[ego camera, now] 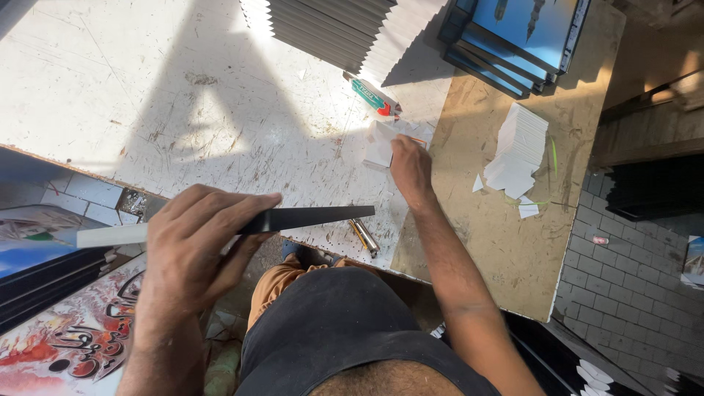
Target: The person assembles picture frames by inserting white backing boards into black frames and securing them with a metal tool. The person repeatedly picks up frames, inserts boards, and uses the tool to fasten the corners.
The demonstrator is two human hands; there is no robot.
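My left hand [196, 246] grips a long black strip of frame moulding [308, 218] with a white end, held level over the table's near edge. My right hand [411, 167] reaches forward onto the white, scratched tabletop [183, 95] and rests on a small stack of white card pieces [378, 147]. Whether its fingers pinch a piece is hidden by the hand. A green and red tube [375, 97] lies just beyond that stack.
A fanned pile of dark moulding strips [330, 33] lies at the far edge. Blue framed pictures [521, 37] are stacked on the bare board [513, 242] to the right, beside a taller stack of white cards [519, 147]. A metal tool [364, 236] lies near the edge. Printed pictures [66, 337] lean lower left.
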